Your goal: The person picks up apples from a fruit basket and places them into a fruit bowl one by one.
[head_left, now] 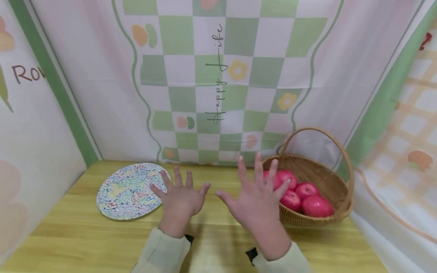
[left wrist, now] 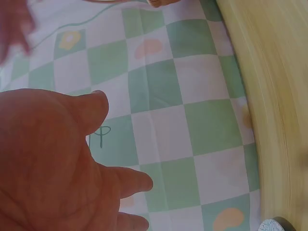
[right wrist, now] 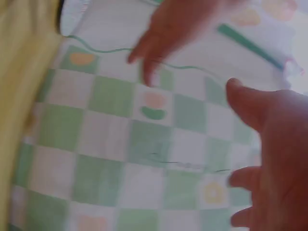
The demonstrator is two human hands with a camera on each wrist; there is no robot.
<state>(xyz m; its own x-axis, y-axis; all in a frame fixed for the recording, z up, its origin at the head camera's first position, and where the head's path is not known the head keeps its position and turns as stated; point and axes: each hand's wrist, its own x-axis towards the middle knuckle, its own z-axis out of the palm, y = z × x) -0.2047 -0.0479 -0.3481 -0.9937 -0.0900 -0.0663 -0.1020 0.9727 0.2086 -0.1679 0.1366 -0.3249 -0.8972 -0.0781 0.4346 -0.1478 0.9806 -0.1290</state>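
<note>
Both hands are raised with their fingers spread, and neither holds anything. In the head view, my left hand (head_left: 181, 199) is beside the right edge of an oval plate (head_left: 131, 191) with a multicoloured speckled pattern. My right hand (head_left: 257, 203) overlaps the left side of a brown wicker basket (head_left: 327, 170) in that view. Several shiny red fruits, apple-like, lie in the basket, among them a large red fruit (head_left: 317, 206) at the front. Part of the fruit is hidden behind the right fingers. The left wrist view shows the left palm (left wrist: 43, 163) with thumb and fingers extended.
The light wooden table (head_left: 112, 242) carries the plate on the left and the basket on the right, whose handle arches upward. Behind the table hangs a green-and-white checked cloth (head_left: 208, 94), with further printed cloths at both sides.
</note>
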